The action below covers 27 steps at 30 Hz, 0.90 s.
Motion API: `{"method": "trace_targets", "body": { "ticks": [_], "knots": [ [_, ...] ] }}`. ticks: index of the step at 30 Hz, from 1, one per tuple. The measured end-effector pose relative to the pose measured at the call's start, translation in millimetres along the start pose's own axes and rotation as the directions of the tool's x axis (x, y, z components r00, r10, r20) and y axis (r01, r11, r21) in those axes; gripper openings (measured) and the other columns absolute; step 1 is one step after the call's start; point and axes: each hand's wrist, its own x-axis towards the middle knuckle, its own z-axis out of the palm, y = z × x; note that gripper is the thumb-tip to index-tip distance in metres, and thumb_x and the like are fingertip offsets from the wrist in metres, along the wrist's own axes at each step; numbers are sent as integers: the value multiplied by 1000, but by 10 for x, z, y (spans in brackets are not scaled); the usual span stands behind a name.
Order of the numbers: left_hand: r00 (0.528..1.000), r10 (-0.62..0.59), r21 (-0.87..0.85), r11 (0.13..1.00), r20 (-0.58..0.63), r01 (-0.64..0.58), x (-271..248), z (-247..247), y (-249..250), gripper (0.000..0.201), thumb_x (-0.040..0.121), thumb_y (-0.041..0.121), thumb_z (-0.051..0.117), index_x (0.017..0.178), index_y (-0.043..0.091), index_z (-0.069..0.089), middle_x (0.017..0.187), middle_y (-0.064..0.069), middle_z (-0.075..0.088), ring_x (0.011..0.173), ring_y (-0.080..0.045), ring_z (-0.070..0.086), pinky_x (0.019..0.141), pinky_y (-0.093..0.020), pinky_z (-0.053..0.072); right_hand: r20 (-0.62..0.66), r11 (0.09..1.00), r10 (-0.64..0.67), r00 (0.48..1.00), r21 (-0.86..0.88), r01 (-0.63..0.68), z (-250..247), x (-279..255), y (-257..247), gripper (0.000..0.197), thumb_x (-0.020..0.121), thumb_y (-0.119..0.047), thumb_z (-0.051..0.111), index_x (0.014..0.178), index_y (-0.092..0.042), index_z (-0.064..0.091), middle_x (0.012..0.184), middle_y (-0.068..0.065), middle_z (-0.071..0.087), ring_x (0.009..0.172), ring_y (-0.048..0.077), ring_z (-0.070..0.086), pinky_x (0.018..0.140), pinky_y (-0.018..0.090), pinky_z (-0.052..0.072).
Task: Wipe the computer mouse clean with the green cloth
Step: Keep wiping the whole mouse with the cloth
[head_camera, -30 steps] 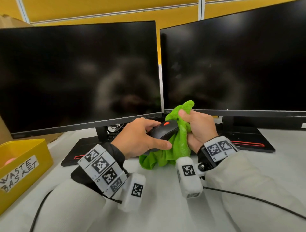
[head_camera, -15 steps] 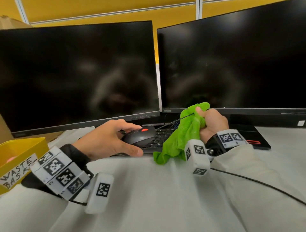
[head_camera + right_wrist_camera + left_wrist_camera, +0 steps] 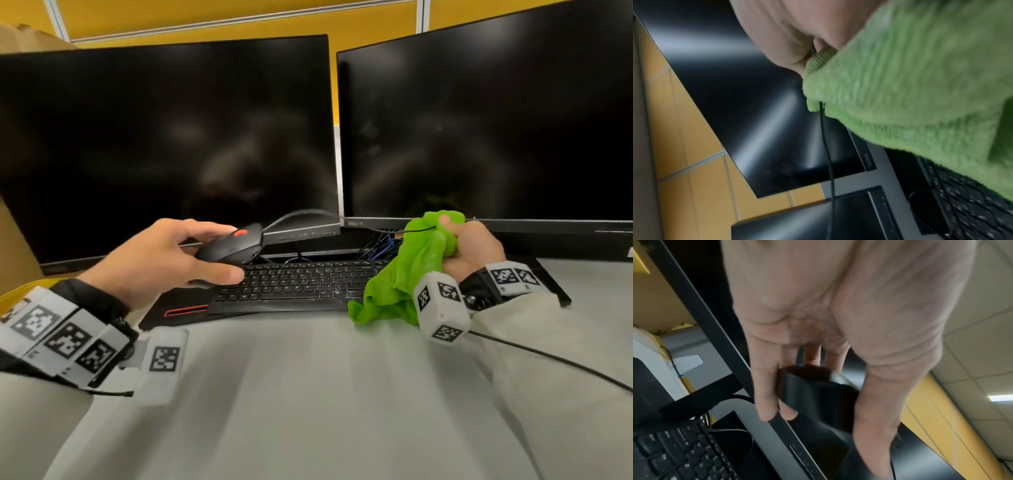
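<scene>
We hold the computer mouse (image 3: pixel 230 247) in our left hand (image 3: pixel 161 260), lifted clear of the surface (image 3: pixel 308 394) at about 10 o'clock from the middle of the head view. The thumb lies along the mouse's near side and the fingers curl over its far side; the left wrist view shows the same grip from below, with the mouse (image 3: pixel 813 394) pinched between fingers (image 3: pixel 764 395) and thumb. Its orange wheel faces up, and its cable (image 3: pixel 301 215) arcs away toward 3 o'clock, in front of the left monitor (image 3: pixel 164 147).

Our right hand (image 3: pixel 476 248) is at about 2 o'clock, closed tightly around the green cloth (image 3: pixel 404 274), which is bunched in the fist and hangs down with its lower folds just above or touching the surface; we cannot tell which. In the right wrist view a thin black cable (image 3: pixel 827 146) emerges from the cloth (image 3: pixel 920 81) at the fingers, so the cloth is wrapped around it there. Mouse and cloth are well apart.

Between the two hands, toward 12 o'clock, a black keyboard (image 3: pixel 301 284) lies on the surface below the monitors, with the right monitor (image 3: pixel 486 120) behind the cloth.
</scene>
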Motion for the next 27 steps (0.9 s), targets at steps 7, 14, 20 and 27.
{"method": "trace_targets", "body": {
  "ticks": [7, 14, 20, 27],
  "knots": [
    [999, -12, -202, 979, -31, 6, 189, 453, 272, 47, 63, 41, 90, 108, 31, 82, 108, -13, 74, 107, -30, 77, 87, -41, 67, 263, 948, 316, 912, -126, -293, 274, -335, 211, 40, 70, 3, 36, 100, 2, 62, 85, 14, 68, 71, 29, 70, 72, 30, 63],
    [998, -64, -469, 882, -21, 46, 411, 896, 319, 32, 82, 40, 81, 105, 16, 80, 94, -1, 68, 92, -24, 77, 85, -36, 67, 396, 945, 281, 874, -273, -180, 295, -394, 317, 65, 68, 6, 33, 122, 3, 69, 120, 25, 72, 100, 40, 74, 87, 56, 62],
    [989, -144, -707, 703, -37, 76, 454, 1052, 256, 54, 89, 56, 68, 102, 4, 78, 98, -11, 75, 101, -32, 80, 79, -34, 67, 399, 956, 263, 879, -230, -181, 273, -418, 328, 53, 77, -1, 36, 107, 0, 80, 127, 14, 74, 112, 39, 71, 105, 57, 49],
    [985, -143, -704, 690, 95, 168, 397, 1122, 154, 69, 99, 73, 39, 136, 25, 71, 124, 5, 78, 99, -11, 69, 89, -33, 48, 409, 957, 243, 880, -247, -150, 346, -474, 381, 51, 92, -9, 44, 141, -7, 57, 134, 26, 66, 119, 44, 68, 90, 59, 59]
  ]
}}
